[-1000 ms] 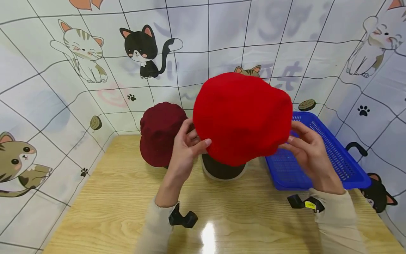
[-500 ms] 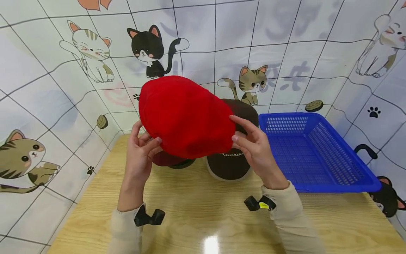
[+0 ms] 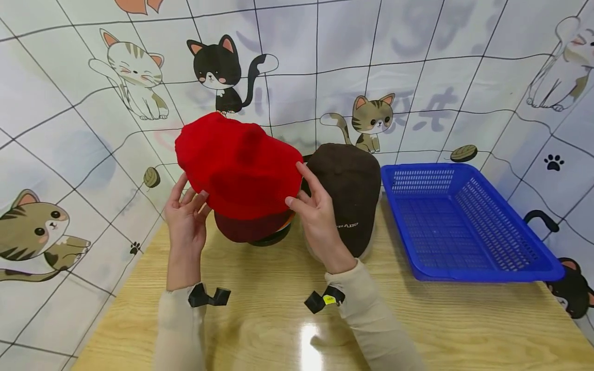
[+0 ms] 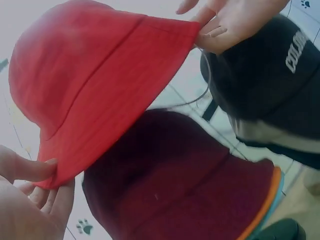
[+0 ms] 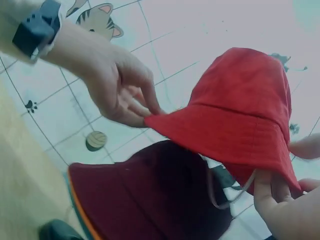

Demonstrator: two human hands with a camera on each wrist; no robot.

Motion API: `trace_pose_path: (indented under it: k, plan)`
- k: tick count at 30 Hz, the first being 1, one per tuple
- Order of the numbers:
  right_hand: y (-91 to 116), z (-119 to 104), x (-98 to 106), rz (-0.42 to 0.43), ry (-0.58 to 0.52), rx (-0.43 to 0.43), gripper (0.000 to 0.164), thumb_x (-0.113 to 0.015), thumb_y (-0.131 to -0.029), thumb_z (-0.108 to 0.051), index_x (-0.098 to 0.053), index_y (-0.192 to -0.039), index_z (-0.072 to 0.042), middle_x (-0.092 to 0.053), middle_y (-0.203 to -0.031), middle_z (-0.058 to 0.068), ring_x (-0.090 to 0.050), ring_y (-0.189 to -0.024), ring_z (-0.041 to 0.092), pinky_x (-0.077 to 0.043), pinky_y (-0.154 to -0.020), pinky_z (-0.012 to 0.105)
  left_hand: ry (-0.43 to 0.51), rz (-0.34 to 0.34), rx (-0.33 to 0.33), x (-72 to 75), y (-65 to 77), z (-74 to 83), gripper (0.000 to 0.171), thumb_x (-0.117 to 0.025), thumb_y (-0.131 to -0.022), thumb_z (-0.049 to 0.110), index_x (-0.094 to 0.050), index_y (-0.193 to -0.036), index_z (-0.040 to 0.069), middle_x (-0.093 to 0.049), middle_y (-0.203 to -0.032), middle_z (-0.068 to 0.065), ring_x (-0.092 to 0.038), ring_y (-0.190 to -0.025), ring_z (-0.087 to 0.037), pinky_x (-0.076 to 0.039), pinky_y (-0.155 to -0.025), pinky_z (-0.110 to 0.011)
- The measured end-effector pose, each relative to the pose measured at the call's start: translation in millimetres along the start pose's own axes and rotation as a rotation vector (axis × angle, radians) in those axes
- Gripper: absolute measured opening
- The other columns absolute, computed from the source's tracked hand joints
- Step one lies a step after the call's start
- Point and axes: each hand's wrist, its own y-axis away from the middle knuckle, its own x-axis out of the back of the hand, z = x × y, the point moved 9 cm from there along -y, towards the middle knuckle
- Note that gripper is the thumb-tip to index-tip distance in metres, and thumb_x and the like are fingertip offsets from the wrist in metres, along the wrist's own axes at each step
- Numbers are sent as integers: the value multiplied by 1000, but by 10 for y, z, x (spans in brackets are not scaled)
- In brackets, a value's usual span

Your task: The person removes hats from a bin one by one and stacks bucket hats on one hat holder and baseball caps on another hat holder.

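Note:
A bright red bucket hat (image 3: 241, 165) is held by its brim between both hands. My left hand (image 3: 185, 216) pinches the brim's left side, thumb on top and fingers beneath. On the opposite side, my right hand (image 3: 317, 216) pinches the brim the same way. Right under the red hat stands a maroon bucket hat (image 4: 175, 180), its brim edged in orange and light blue in the left wrist view. A thin cord (image 5: 215, 195) hangs from the red hat. To the right, a dark brown cap (image 3: 343, 190) with white lettering is partly covered by my right hand.
A blue perforated plastic basket (image 3: 457, 273) stands at the right of the wooden table (image 3: 260, 319). Behind and at both sides rises a white wall covering (image 3: 297, 62) with printed cats and grid lines. A black curved hook-like piece (image 3: 543, 219) shows beside the basket.
Both hands have carried the red bucket hat leftward, from in front of the brown cap to over the maroon hat. The brown cap and the basket now show more fully.

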Motion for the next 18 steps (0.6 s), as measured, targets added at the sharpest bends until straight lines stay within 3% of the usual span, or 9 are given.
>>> trace_pose_path:
  k: [6,9,13,18]
  plan:
    - [-128,256,29,66,-64,-35,73,-46,-99,9,-26,-165,-15,-19,-171,-5,-49,-127,19,-49,-82,17,-58,19,43,107,-139,-128,63,-70,-94,-3,-55,-150,19,-65,-141,-8,-72,-92,-17,-63,-78,-26]
    - [-164,364,48,92,-66,-49,76,-45,-99,8,-20,-166,-15,-13,-173,-6,-45,-138,21,-49,-83,16,-108,4,65,113,-175,-155,60,-66,-97,0,-53,-152,20,-60,-148,-6,-69,-99,-17,-61,-82,-26]
    - [-151,549,55,91,-58,-111,80,-46,-99,6,-12,-168,-18,-6,-174,-8,-35,-152,24,-49,-89,16,-143,11,67,152,-194,-161,59,-65,-98,0,-52,-153,19,-64,-142,-5,-69,-99,-16,-61,-82,-25]
    - [-110,744,102,111,-105,-162,82,-46,-98,7,-10,-168,-18,-6,-174,-6,-44,-144,21,-52,-93,18,-132,51,76,246,-216,-206,64,-71,-93,-3,-52,-152,15,-74,-118,-5,-72,-90,-15,-62,-79,-25]
